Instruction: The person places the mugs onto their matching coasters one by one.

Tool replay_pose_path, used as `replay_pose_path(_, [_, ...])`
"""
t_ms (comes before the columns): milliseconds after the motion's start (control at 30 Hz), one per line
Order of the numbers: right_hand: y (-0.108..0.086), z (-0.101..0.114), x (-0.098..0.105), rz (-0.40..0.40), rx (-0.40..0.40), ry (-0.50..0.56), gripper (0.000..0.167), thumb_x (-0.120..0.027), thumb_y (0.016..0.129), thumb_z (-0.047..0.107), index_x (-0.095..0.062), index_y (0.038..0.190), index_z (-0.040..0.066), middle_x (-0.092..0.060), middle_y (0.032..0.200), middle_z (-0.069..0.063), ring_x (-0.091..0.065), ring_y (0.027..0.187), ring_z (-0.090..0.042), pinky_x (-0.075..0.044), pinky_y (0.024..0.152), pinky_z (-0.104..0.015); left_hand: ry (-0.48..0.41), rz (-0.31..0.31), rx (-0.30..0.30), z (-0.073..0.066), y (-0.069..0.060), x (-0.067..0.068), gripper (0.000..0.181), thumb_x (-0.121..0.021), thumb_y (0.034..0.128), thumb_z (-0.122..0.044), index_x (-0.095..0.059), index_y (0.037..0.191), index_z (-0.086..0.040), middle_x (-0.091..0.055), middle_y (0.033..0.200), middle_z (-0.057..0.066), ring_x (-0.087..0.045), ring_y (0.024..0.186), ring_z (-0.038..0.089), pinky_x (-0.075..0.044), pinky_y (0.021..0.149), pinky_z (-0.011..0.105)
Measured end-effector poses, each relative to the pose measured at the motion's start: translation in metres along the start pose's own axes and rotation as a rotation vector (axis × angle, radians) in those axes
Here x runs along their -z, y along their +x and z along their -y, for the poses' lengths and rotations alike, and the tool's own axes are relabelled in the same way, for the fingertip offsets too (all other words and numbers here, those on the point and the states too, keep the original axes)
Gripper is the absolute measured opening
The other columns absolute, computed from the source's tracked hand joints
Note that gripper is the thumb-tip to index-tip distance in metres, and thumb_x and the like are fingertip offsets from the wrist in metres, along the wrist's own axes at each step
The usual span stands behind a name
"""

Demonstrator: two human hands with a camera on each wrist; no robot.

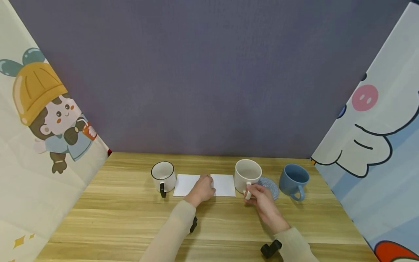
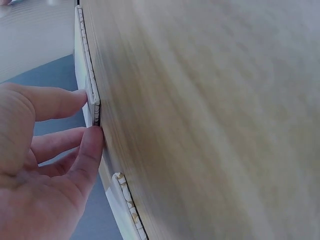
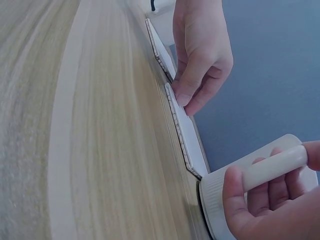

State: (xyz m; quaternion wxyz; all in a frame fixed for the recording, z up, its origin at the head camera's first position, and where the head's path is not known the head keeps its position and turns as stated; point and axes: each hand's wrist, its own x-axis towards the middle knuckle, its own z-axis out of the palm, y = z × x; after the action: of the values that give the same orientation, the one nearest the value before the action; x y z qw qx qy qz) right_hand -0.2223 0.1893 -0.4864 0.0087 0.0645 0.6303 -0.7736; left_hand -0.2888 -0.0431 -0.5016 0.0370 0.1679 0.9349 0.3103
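My left hand (image 1: 201,189) is at the near left corner of the right-hand white tile (image 1: 224,185), with thumb and fingertips on it; the left wrist view shows the hand (image 2: 40,200) pinching the corner of that tile (image 2: 91,95). A second white tile (image 1: 186,183) lies just to the left, a small gap apart. With my right hand (image 1: 265,205) I grip the handle of a cream mug (image 1: 240,182), which stands upright beside the right tile's right edge. In the right wrist view, thumb and fingers surround the handle (image 3: 275,167).
A white mug with a black rim (image 1: 163,178) stands left of the tiles. Right of the cream mug are a round blue coaster (image 1: 271,187) and a blue mug (image 1: 292,180). The wooden table (image 1: 131,218) ends at a grey-purple panel (image 1: 209,91).
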Motion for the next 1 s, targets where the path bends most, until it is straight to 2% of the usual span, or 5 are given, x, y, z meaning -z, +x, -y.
replay_pose_path(567, [0.0009,-0.0025,-0.0002,-0.008,0.014,-0.002,0.017,-0.059,0.102,0.008,-0.062,0.097,-0.007,-0.062,0.082,-0.009,-0.062,0.074,-0.020,-0.058,0.074,-0.037,-0.011,0.006,0.018,0.0002,0.0005,-0.0012,0.036,-0.072,0.0903,-0.007,-0.065,0.119,0.013,-0.056,0.125,0.021,-0.058,0.119,0.039,-0.049,0.102,0.046])
replay_pose_path(1000, [-0.0033,0.0017,-0.0026,-0.001,0.039,-0.041,0.020,-0.061,0.101,0.009,-0.061,0.099,-0.011,-0.061,0.083,-0.010,-0.061,0.076,-0.022,-0.058,0.076,-0.038,-0.009,0.001,0.006,0.0000,0.0006,0.0003,0.033,-0.073,0.0887,-0.007,-0.067,0.114,0.013,-0.058,0.124,0.021,-0.057,0.120,0.040,-0.049,0.102,0.047])
